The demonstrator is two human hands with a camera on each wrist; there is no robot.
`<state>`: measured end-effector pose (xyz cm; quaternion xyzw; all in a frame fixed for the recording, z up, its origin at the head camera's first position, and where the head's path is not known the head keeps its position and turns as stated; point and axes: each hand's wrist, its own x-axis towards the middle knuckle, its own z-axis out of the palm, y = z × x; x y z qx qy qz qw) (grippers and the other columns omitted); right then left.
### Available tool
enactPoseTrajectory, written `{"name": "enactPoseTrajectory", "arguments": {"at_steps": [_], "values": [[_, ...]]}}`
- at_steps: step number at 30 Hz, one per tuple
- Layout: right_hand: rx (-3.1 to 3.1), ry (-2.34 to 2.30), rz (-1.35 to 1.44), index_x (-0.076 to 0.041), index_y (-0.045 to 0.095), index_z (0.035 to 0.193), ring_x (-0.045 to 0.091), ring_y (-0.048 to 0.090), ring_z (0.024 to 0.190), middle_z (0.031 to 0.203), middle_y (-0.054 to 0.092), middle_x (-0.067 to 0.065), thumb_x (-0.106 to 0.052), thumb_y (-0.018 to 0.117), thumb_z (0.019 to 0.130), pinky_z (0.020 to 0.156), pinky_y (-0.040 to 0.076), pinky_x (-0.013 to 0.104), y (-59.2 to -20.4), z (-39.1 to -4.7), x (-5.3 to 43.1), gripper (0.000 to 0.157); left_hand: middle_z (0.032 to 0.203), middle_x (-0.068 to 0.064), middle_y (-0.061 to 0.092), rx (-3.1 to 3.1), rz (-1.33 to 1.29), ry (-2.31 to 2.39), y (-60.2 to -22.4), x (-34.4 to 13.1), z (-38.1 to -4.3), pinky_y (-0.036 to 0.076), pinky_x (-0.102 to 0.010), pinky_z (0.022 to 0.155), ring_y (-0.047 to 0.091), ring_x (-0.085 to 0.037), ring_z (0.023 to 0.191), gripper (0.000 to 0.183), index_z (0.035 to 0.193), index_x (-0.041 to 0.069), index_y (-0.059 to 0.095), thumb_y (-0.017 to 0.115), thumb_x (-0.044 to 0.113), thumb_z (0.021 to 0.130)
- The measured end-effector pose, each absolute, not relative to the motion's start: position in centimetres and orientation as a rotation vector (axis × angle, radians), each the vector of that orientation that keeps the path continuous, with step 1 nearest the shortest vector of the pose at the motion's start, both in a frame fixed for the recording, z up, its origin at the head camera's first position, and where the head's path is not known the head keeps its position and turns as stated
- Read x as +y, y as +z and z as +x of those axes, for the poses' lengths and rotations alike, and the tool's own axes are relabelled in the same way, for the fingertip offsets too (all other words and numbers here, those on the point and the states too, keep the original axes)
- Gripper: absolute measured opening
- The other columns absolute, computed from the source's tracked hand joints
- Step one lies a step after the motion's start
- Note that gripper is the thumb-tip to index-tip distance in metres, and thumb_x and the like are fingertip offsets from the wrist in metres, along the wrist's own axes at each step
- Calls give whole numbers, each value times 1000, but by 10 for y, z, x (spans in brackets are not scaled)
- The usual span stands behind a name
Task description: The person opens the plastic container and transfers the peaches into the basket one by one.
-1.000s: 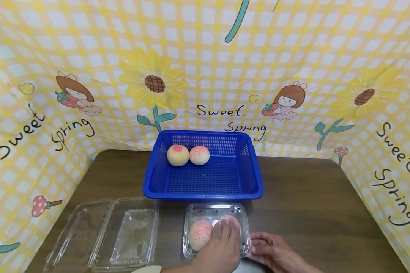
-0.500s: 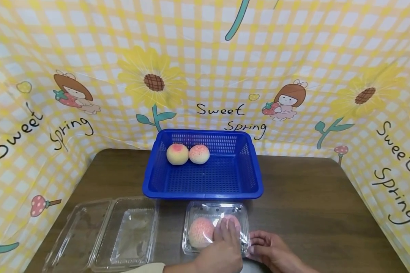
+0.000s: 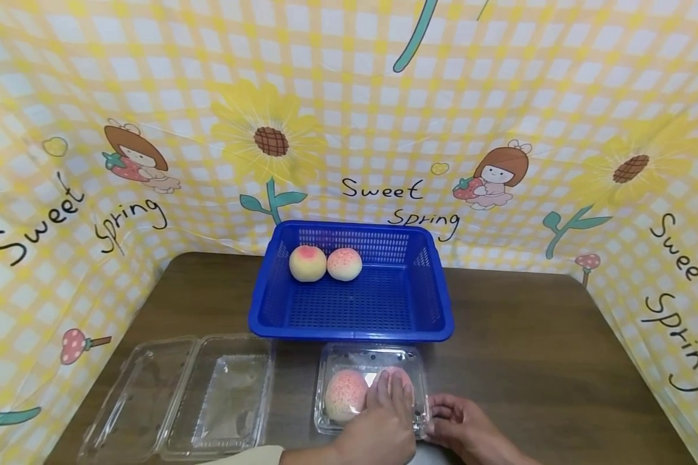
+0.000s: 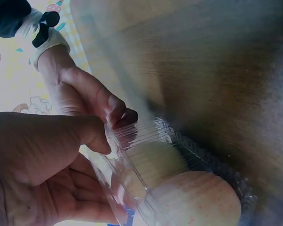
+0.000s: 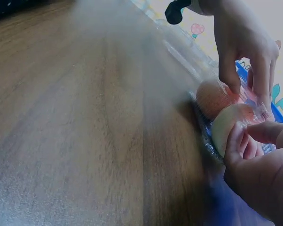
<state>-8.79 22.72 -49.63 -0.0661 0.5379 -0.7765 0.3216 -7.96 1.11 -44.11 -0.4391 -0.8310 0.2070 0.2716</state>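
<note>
A clear plastic clamshell box [image 3: 333, 356] stands closed on the table, with two pinkish peaches inside. The left peach [image 3: 346, 395] shows fully through the lid; the right peach [image 3: 406, 382] is partly covered by my left hand [image 3: 379, 423]. Straight fingers of that hand press flat on the lid, and its thumb lies at the near edge in the left wrist view. At the box's right side, my right hand [image 3: 464, 427] pinches the edge between thumb and curled fingers, seen closer in the right wrist view, where a pale peach [image 5: 226, 126] sits just behind the fingertips.
Behind the box stands a blue basket [image 3: 351, 335] holding a yellowish peach [image 3: 307, 265] and a speckled pink peach [image 3: 344, 265]. To the left lies a second clear clamshell box [image 3: 267, 400], spread open. A yellow checked cloth [image 3: 372, 129] surrounds the table [image 3: 518, 336].
My left fingers have spread flatter over the lid. The right hand stays at the box's right edge. The head view has shifted slightly.
</note>
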Motion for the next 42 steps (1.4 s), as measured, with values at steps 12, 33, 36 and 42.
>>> {"name": "enactPoseTrajectory", "arguments": {"at_steps": [12,33,36,42], "values": [[1327,-2033,-122,-1,52,114,11,63,96,102,62,2,7,55,88,93,54,28,-487,-90,229,27,129,-15,62,-2525,-1272,333,-418,-11,-81,53,-33,95,59,-26,121,42,127,4,61,52,22,90],[1456,-2066,-14,3,50,134,14,60,113,123,64,5,2,51,93,101,48,29,-476,-110,254,42,154,-14,34,-2630,-1786,-58,-413,-74,-87,35,-43,114,31,-28,144,62,150,12,34,26,51,101],[1489,-2079,49,5,50,134,14,60,114,123,63,4,1,52,93,102,48,28,-479,-113,252,42,148,-11,44,-2494,-1798,90,-418,-72,-88,42,-38,109,42,-24,138,56,144,16,43,28,49,102],[1535,-2103,130,11,43,136,12,59,113,120,62,4,-2,54,93,101,48,27,-482,-118,242,46,144,-7,50,-2496,-1751,68,-423,-69,-84,45,-33,105,48,-19,132,57,140,19,49,28,55,100]]}}
